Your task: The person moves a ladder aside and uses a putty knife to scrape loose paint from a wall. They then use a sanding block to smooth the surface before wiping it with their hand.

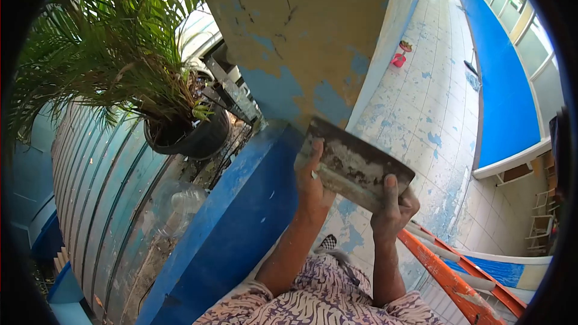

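Note:
Both my hands grip a flat rectangular plastering trowel (355,164), dark and smeared with pale grey residue. It is tilted, its right end lower, in front of the pillar's foot. My left hand (310,182) is closed on its left end, thumb along the face. At the right end my right hand (394,207) is closed on it, thumb pressed on top and fingers curled beneath. Pale dust coats the right hand. Behind the trowel stands a pillar (307,42) with peeling tan and blue paint. What is under the trowel is hidden.
A blue ledge (241,216) runs along my left. Beyond it are a corrugated roof (108,204) and a potted palm (192,135). An orange ladder (448,280) stands close on my right. Farther off, a red pot (398,60) sits on the paint-spattered tile floor (421,120).

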Tool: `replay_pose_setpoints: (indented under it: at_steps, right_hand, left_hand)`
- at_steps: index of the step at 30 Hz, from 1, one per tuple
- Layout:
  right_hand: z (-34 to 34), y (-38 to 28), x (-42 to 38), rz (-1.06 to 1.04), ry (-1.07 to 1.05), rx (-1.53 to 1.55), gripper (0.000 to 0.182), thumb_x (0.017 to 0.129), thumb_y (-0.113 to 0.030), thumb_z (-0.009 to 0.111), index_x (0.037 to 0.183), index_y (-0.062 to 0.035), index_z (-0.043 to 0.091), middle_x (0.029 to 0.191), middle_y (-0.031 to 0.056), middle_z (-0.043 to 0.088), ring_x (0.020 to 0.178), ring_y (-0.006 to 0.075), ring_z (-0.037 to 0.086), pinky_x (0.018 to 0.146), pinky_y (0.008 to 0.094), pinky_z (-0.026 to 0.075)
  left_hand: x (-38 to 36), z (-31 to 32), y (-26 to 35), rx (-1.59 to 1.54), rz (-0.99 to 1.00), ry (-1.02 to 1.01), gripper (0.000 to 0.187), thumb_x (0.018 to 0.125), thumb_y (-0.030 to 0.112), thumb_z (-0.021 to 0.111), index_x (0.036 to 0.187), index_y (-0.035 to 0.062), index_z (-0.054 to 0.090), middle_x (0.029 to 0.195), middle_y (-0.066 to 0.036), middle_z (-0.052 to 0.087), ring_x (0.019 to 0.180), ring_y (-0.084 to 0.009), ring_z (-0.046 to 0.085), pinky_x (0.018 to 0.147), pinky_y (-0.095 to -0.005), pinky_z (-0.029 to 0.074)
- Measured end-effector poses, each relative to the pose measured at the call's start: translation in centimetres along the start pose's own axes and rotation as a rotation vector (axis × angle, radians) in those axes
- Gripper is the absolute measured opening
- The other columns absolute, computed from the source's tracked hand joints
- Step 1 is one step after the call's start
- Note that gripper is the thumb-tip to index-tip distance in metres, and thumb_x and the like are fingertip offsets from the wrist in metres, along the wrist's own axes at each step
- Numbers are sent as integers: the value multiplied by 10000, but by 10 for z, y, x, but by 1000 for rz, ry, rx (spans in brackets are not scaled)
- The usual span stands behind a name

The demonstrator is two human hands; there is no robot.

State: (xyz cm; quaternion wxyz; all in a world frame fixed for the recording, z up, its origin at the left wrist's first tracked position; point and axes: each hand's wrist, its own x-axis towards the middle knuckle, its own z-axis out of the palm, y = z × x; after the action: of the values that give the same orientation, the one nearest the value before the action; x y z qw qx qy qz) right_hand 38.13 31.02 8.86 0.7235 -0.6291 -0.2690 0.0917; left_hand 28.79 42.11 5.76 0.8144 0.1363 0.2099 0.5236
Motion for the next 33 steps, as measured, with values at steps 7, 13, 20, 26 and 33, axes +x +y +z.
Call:
replay_pose_setpoints:
  at_steps: [7,13,20,26,33]
  right_hand:
    - [6,-8,5,36,-5,67,354,965,-263,763,768,12,658,674,-48,562,639,44,422,550,264,306]
    - [9,-19,12,2,-6,25,342,965,-264,764,796,20,678,692,-35,589,655,44,451,560,255,332]
    - [19,-19,7,18,9,110,314,960,-242,770,817,32,711,658,-51,557,642,41,434,555,262,334]
    - [35,-44,21,-1,-2,157,309,959,-216,763,793,31,680,670,-48,567,632,41,434,550,256,320]
    - [18,-42,17,18,-47,7,302,975,-233,753,818,20,708,667,-45,582,628,30,427,544,256,302]
  left_hand:
    - [0,17,10,-15,24,-77,395,1015,282,654,1326,53,577,1200,-84,686,1052,-217,705,871,-418,609]
    - [10,9,4,-19,75,-74,402,1018,284,644,1343,59,570,1220,-90,684,1057,-238,707,896,-422,602]
    - [3,19,17,11,68,-62,455,1030,274,613,1413,46,520,1296,-108,651,1153,-256,672,944,-439,583]
    - [10,45,43,-63,59,-183,450,1027,253,635,1411,46,524,1304,-105,650,1156,-250,672,943,-441,583]
    - [5,25,22,-39,45,-92,427,1017,280,654,1374,64,561,1252,-83,674,1090,-233,697,891,-426,604]
